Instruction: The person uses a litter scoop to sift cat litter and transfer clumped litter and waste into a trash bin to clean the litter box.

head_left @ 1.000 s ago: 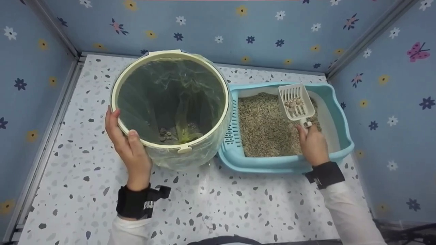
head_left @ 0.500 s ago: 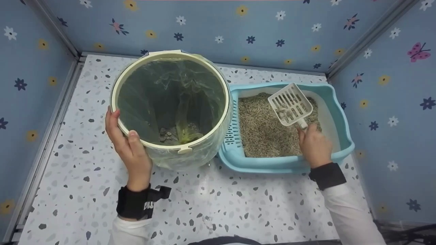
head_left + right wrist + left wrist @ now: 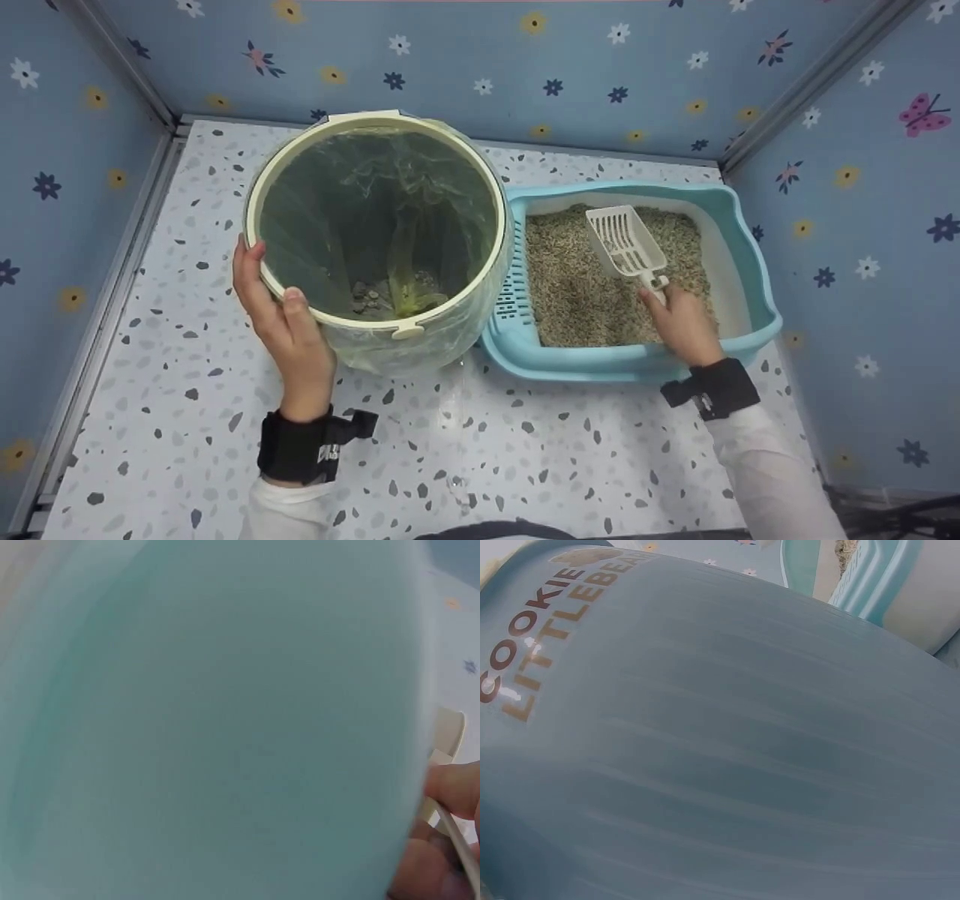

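Observation:
A white slotted litter scoop (image 3: pixel 626 238) is held by its handle in my right hand (image 3: pixel 684 322), above the litter (image 3: pixel 577 300) in a light blue litter box (image 3: pixel 585 364). A few small bits may lie in the scoop; the slots make it hard to tell. My left hand (image 3: pixel 289 330) holds the cream rim of a lined trash bin (image 3: pixel 420 349), thumb at the front and fingers along its left side. Clumps (image 3: pixel 369 298) lie at the bottom of its bag. The bin's wall (image 3: pixel 727 727) fills most of the left wrist view. In the right wrist view, fingers (image 3: pixel 427 870) pinch the handle beside the box wall (image 3: pixel 225 720).
The bin and litter box stand side by side on a white speckled surface (image 3: pixel 450 450). Blue flowered panels (image 3: pixel 480 60) rise at the back and both sides. A perforated ledge (image 3: pixel 512 281) forms the box's left end.
My right hand has swung the scoop left and tilted it about over the litter. The pile of bits seen in it earlier has mostly gone. The left hand and the bin stay put.

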Tool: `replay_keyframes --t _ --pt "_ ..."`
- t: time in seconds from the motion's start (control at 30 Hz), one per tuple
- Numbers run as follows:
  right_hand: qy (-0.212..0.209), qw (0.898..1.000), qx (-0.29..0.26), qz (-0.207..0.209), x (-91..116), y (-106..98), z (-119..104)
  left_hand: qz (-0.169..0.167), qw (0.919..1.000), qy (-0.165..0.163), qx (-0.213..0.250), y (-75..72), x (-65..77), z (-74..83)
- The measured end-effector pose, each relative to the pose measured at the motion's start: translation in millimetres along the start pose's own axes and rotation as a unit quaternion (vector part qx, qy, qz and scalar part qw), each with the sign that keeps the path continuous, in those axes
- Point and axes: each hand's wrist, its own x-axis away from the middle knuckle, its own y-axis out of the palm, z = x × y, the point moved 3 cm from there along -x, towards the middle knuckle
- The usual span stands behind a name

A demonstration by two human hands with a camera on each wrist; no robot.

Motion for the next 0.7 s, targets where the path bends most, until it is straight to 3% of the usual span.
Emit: replay_keyframes --t 0.13,0.27,0.33,0.5,0.7 --pt "0.039 0.988 -0.125 -0.084 -0.5 -3.7 -0.8 -0.002 1.0 -0.007 -0.005 -0.7 0.2 -0.4" --pt "0.067 0.972 -0.195 -0.114 0.1 -5.9 -1.6 0.0 1.0 -0.008 -0.004 -1.1 -0.5 -0.3" --pt "0.06 0.976 -0.183 -0.105 -0.1 -7.4 -1.6 0.001 1.0 -0.008 -0.003 -1.0 -0.8 -0.1" --pt "0.018 0.995 -0.083 -0.052 -0.4 -12.4 -0.5 0.0 1.0 -0.007 -0.004 -0.6 -0.9 -0.1" --pt "-0.013 1.0 0.01 0.013 2.9 -18.2 -2.9 -0.001 1.0 -0.003 -0.004 -0.2 -0.6 -0.5"
